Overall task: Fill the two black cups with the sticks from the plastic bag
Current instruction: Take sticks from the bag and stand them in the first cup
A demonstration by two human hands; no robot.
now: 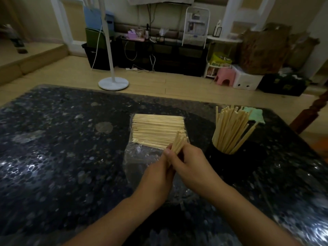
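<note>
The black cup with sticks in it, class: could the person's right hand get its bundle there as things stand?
Probably yes. The black cup stands just right of the right hand, with bare table between; only the left hand also grips the bundle.

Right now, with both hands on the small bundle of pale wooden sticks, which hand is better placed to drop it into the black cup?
Probably the right hand: it grips the small bundle of pale wooden sticks and lies nearer the black cup, which stands to its right. The left hand would have to cross over.
</note>
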